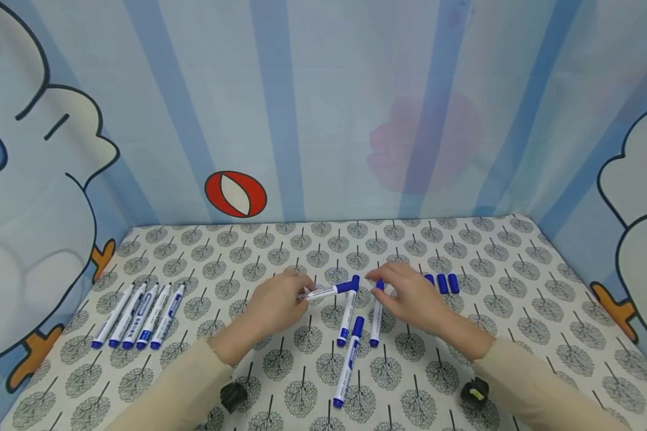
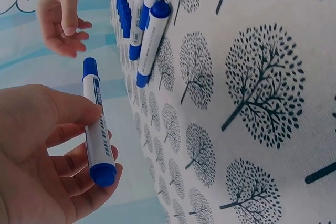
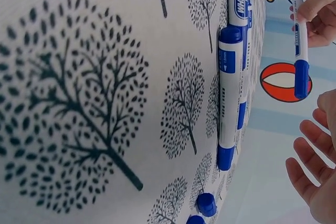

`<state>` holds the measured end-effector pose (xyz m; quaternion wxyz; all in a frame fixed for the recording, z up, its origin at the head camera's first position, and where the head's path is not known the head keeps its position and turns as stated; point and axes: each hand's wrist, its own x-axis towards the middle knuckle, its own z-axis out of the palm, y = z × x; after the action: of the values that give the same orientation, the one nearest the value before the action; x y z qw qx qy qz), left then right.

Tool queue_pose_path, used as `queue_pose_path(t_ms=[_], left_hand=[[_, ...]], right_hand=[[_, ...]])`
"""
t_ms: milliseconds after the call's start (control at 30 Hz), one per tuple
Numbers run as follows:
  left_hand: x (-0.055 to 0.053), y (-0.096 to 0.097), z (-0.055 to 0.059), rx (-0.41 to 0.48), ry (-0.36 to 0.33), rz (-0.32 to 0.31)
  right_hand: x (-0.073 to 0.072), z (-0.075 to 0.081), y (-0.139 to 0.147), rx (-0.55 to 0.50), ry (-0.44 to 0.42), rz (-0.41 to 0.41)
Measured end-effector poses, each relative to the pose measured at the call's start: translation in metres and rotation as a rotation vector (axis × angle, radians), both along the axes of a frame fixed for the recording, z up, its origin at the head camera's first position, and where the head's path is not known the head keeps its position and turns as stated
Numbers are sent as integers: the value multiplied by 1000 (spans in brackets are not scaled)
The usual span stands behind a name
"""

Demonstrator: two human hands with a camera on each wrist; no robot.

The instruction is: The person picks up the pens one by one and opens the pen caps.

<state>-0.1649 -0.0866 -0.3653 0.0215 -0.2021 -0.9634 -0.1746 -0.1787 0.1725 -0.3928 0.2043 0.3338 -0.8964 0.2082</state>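
Note:
My left hand (image 1: 281, 301) pinches a capped white whiteboard marker (image 2: 100, 135) between thumb and fingers. Its blue cap (image 2: 90, 68) points toward my right hand. The right hand (image 1: 412, 296) is held just beyond that cap, its fingers relaxed and apart, with nothing in them; the right wrist view shows them (image 3: 307, 153) loosely bent. Between and below the hands lie three more capped markers: one under the held marker's cap end (image 1: 347, 317), one beside the right fingertips (image 1: 377, 317), and one nearer me (image 1: 348, 365).
On the left, several uncapped markers (image 1: 140, 314) lie side by side, dark tips pointing away. Loose blue caps (image 1: 442, 284) stand in a row right of my right hand. A tree-print cloth (image 1: 248, 371) covers the table; a cartoon curtain (image 1: 334, 120) hangs behind.

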Motion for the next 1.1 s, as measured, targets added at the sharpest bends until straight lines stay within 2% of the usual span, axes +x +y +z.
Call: queue_pose_path(t_ms=[433, 667, 1100], left_hand=[[6, 6, 6, 5, 48, -102], [7, 8, 6, 9, 66, -142], [5, 8, 4, 72, 61, -143]], right_hand=[[2, -2, -10, -14, -2, 44], [5, -3, -15, -9, -50, 68], [7, -3, -20, -30, -55, 86]])
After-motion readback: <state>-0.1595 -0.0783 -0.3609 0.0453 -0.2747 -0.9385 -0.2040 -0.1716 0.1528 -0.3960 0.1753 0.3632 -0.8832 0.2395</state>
